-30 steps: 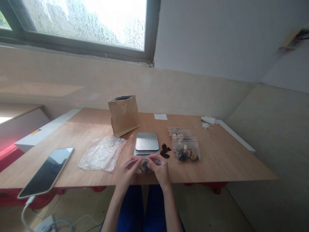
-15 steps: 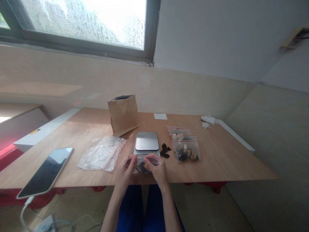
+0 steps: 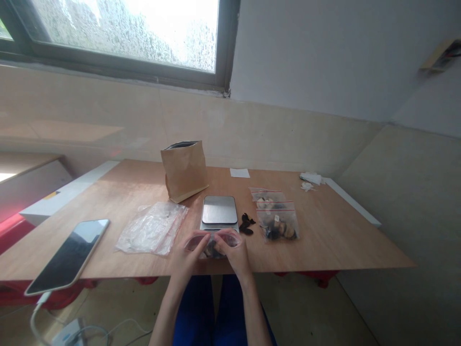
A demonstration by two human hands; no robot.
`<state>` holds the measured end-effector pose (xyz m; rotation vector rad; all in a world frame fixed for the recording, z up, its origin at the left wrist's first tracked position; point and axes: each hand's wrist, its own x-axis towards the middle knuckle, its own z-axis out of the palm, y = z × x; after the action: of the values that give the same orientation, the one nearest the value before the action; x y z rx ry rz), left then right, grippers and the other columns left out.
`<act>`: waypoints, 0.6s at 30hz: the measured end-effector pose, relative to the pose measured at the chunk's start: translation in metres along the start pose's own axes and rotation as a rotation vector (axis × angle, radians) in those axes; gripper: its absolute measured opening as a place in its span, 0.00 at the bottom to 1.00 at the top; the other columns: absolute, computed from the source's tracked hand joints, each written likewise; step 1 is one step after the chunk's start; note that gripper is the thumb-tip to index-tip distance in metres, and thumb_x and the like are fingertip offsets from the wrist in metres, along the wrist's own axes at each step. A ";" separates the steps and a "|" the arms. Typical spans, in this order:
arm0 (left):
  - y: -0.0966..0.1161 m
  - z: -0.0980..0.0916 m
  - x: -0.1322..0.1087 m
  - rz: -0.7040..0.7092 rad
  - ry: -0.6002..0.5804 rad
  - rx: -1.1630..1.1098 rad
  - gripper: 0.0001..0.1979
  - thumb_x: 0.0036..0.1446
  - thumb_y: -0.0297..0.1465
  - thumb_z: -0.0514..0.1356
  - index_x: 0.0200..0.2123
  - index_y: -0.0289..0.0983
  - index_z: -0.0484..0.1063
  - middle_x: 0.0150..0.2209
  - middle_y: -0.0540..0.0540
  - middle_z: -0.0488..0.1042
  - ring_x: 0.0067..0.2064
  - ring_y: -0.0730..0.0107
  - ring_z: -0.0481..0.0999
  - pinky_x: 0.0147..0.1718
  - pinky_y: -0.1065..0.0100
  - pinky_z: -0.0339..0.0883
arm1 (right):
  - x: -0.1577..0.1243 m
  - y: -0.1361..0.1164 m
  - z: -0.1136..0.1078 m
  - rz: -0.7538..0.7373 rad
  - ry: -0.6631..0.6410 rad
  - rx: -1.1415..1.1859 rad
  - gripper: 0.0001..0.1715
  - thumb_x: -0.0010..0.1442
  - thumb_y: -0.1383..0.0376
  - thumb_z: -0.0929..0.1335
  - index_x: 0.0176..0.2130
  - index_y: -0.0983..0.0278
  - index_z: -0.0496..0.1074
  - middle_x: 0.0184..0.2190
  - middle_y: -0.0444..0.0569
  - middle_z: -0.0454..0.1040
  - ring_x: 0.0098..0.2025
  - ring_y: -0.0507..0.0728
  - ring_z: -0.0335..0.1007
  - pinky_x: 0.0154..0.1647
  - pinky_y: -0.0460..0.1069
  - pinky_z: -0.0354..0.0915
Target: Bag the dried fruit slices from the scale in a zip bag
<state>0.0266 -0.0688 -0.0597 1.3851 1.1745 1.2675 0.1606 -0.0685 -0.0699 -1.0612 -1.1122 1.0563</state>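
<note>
Both hands pinch the top of a clear zip bag [image 3: 209, 250] near the table's front edge. My left hand [image 3: 187, 252] grips one side of its mouth, and my right hand [image 3: 233, 250] the other, thumbs close together. Dark and pale dried pieces, perhaps mushrooms, show inside the bag, partly hidden by the fingers. Just beyond the hands sits a small scale [image 3: 219, 210] with a bare metal plate. Several dark dried pieces [image 3: 247, 225] lie loose to its right. Farther right are two filled zip bags, the nearer zip bag [image 3: 278, 223] overlapping the farther zip bag [image 3: 265, 196].
A brown paper bag [image 3: 185, 172] stands open behind the scale on the left. Flat plastic bags [image 3: 153, 229] lie left of my hands, and a phone [image 3: 68, 257] on a cable overhangs the front edge. Paper [image 3: 239, 173] and crumpled tissue [image 3: 310, 179] lie at the back.
My left thumb has slid right along the bag's mouth, closer to my right thumb. The objects on the table have stayed in place.
</note>
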 end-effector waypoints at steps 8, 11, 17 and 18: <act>-0.001 0.000 0.001 -0.002 0.075 -0.019 0.12 0.49 0.39 0.61 0.30 0.36 0.74 0.30 0.46 0.77 0.34 0.67 0.76 0.36 0.69 0.69 | 0.000 -0.001 0.006 0.015 0.011 -0.011 0.09 0.50 0.60 0.70 0.29 0.64 0.72 0.26 0.45 0.73 0.28 0.51 0.68 0.28 0.44 0.64; 0.003 0.001 0.000 -0.003 0.115 -0.023 0.12 0.49 0.39 0.61 0.30 0.36 0.74 0.31 0.46 0.77 0.35 0.67 0.75 0.37 0.69 0.69 | 0.000 -0.001 0.008 0.013 0.006 -0.013 0.09 0.51 0.60 0.70 0.30 0.64 0.73 0.26 0.45 0.74 0.29 0.52 0.70 0.31 0.45 0.65; 0.003 0.000 0.001 -0.004 0.132 -0.057 0.12 0.48 0.39 0.61 0.30 0.35 0.74 0.30 0.46 0.76 0.34 0.66 0.75 0.36 0.68 0.70 | 0.000 -0.001 0.009 0.000 0.006 -0.027 0.09 0.52 0.61 0.69 0.30 0.64 0.74 0.29 0.46 0.76 0.33 0.53 0.72 0.37 0.46 0.66; 0.002 0.000 0.001 -0.009 0.133 -0.067 0.12 0.48 0.39 0.61 0.30 0.35 0.74 0.30 0.46 0.76 0.35 0.66 0.75 0.37 0.68 0.70 | 0.001 -0.001 0.009 0.003 0.008 -0.022 0.09 0.52 0.61 0.69 0.30 0.64 0.74 0.29 0.47 0.76 0.34 0.54 0.72 0.38 0.47 0.66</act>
<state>0.0265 -0.0683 -0.0574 1.2613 1.2159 1.3978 0.1514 -0.0670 -0.0680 -1.0837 -1.1186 1.0436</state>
